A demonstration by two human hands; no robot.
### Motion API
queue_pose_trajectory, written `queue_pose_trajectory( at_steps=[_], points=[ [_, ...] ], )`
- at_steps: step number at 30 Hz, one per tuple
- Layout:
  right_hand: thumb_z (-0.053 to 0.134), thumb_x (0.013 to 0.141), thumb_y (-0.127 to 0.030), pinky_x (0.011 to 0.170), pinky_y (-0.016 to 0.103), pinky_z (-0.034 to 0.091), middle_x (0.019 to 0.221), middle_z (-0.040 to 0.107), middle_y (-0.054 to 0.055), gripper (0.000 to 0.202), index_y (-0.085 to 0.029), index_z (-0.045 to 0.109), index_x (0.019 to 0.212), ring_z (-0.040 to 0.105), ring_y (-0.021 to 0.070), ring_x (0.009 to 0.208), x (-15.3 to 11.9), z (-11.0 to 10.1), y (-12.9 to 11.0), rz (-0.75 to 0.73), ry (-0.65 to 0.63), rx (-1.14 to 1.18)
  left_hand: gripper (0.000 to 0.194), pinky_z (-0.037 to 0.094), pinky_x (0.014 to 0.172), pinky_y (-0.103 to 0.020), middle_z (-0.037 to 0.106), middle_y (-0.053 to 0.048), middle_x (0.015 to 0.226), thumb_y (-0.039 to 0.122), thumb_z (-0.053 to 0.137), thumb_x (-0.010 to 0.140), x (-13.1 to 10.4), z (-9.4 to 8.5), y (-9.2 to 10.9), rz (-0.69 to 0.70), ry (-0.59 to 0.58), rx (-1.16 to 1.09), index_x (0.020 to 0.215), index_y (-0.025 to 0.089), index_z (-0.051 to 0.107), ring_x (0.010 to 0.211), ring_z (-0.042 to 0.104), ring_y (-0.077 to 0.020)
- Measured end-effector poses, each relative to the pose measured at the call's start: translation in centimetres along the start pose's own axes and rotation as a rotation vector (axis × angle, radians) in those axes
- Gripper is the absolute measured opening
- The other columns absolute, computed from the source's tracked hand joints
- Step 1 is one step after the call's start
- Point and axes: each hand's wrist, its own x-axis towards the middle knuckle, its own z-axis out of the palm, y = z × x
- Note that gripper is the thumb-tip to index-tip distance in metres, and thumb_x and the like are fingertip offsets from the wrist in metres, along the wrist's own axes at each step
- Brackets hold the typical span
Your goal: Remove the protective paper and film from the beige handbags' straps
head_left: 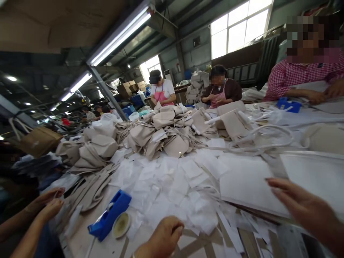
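Observation:
At the bottom centre, my left hand (pixel 164 237) is curled, thumb close to the bent fingers, above loose white sheets (pixel 172 193). Whatever it may hold is hidden. My right hand (pixel 303 211) has its fingers stretched out over the near edge of a large flat white piece (pixel 247 179), and nothing shows in it. Whether it touches the piece I cannot tell. Left of my left hand are a blue tape dispenser (pixel 111 215) and a round tape roll (pixel 121 225). A heap of beige bags (pixel 172 129) lies behind the sheets.
Another person's hands (pixel 52 206) hold something thin at the left edge, beside stacked beige pieces (pixel 94 186). Three people are across the table, one in a checked shirt (pixel 290 77) near a blue dispenser (pixel 288 105). White strips (pixel 228 229) lie at the front.

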Motion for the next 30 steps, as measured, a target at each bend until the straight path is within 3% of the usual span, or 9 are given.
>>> queue_pose_trajectory(
  at_steps=[1, 3, 6, 9, 13, 17, 22, 27, 30],
  points=[
    [0.068, 0.068, -0.062, 0.099, 0.050, 0.050, 0.126, 0.065, 0.007, 0.037, -0.044, 0.073, 0.101, 0.064, 0.0348, 0.106, -1.6, 2.1, 0.3, -0.052, -0.100, -0.087, 0.023, 0.046, 0.076, -0.028, 0.071, -0.004, 0.080, 0.022, 0.049, 0.087, 1.6, -0.6, 0.2, 0.035, 0.005, -0.004, 0.080, 0.019, 0.071, 0.080, 0.064, -0.0193],
    [0.065, 0.075, -0.051, 0.098, 0.046, 0.052, 0.123, 0.067, 0.008, 0.031, -0.032, 0.076, 0.097, 0.061, 0.0326, 0.113, -3.9, 6.2, 0.4, -0.071, -0.309, -0.080, 0.025, 0.048, 0.077, -0.030, 0.072, -0.006, 0.082, 0.023, 0.048, 0.088, 5.1, -1.8, 0.4, 0.103, 0.014, -0.003, 0.083, 0.019, 0.072, 0.081, 0.064, -0.0203],
    [0.060, 0.078, -0.038, 0.092, 0.039, 0.053, 0.116, 0.070, 0.008, 0.028, -0.025, 0.076, 0.097, 0.063, 0.0294, 0.109, -3.1, 9.8, 0.0, -0.053, -0.376, -0.100, 0.028, 0.050, 0.081, -0.033, 0.072, -0.009, 0.088, 0.025, 0.045, 0.092, 10.7, -2.2, 0.1, 0.213, 0.054, 0.014, 0.089, 0.019, 0.072, 0.086, 0.066, -0.0226],
    [0.058, 0.080, -0.035, 0.091, 0.038, 0.051, 0.107, 0.073, 0.008, 0.030, -0.022, 0.076, 0.099, 0.065, 0.0280, 0.100, 2.5, 9.7, -0.9, -0.073, -0.246, -0.220, 0.031, 0.051, 0.092, -0.038, 0.071, -0.014, 0.102, 0.025, 0.042, 0.094, 15.5, -0.2, -1.8, 0.335, 0.190, 0.107, 0.106, 0.016, 0.070, 0.099, 0.065, -0.0254],
    [0.053, 0.082, -0.023, 0.095, 0.033, 0.047, 0.104, 0.074, 0.008, 0.027, -0.018, 0.076, 0.097, 0.065, 0.0247, 0.100, 12.7, 9.4, -1.5, -0.071, -0.099, -0.524, 0.046, 0.041, 0.109, -0.052, 0.057, -0.019, 0.141, 0.024, 0.053, 0.089, 19.7, 5.0, -6.7, 0.407, 0.301, 0.400, 0.133, 0.016, 0.058, 0.133, 0.049, -0.0343],
    [0.055, 0.084, -0.019, 0.099, 0.031, 0.043, 0.110, 0.071, 0.011, 0.025, -0.015, 0.073, 0.101, 0.062, 0.0246, 0.107, 22.3, 12.1, 0.0, -0.036, -0.089, -0.693, 0.053, 0.037, 0.110, -0.053, 0.050, -0.012, 0.150, 0.025, 0.055, 0.088, 21.4, 9.0, -10.8, 0.462, 0.318, 0.582, 0.141, 0.024, 0.052, 0.140, 0.042, -0.0331],
    [0.059, 0.087, -0.022, 0.103, 0.037, 0.038, 0.127, 0.059, 0.022, 0.035, -0.008, 0.063, 0.119, 0.053, 0.0311, 0.120, 31.9, 16.7, 3.4, 0.024, 0.017, -0.836, 0.060, 0.029, 0.112, -0.047, 0.051, -0.010, 0.150, 0.026, 0.057, 0.084, 22.5, 9.9, -12.3, 0.560, 0.419, 0.659, 0.144, 0.025, 0.048, 0.140, 0.042, -0.0305],
    [0.063, 0.087, -0.032, 0.109, 0.046, 0.029, 0.141, 0.045, 0.023, 0.062, -0.009, 0.040, 0.139, 0.040, 0.0342, 0.131, 37.3, 20.2, 6.2, 0.011, 0.154, -0.893, 0.065, 0.028, 0.111, -0.046, 0.054, -0.011, 0.147, 0.028, 0.058, 0.080, 23.2, 10.0, -12.7, 0.602, 0.430, 0.679, 0.143, 0.024, 0.047, 0.137, 0.044, -0.0303],
    [0.068, 0.084, -0.044, 0.108, 0.053, 0.027, 0.140, 0.042, 0.026, 0.077, -0.006, 0.034, 0.142, 0.037, 0.0384, 0.131, 39.4, 21.3, 7.6, 0.066, 0.225, -0.898, 0.067, 0.031, 0.111, -0.047, 0.054, -0.011, 0.147, 0.028, 0.059, 0.079, 23.2, 10.0, -12.7, 0.589, 0.404, 0.675, 0.144, 0.024, 0.046, 0.138, 0.043, -0.0311]
  ],
)
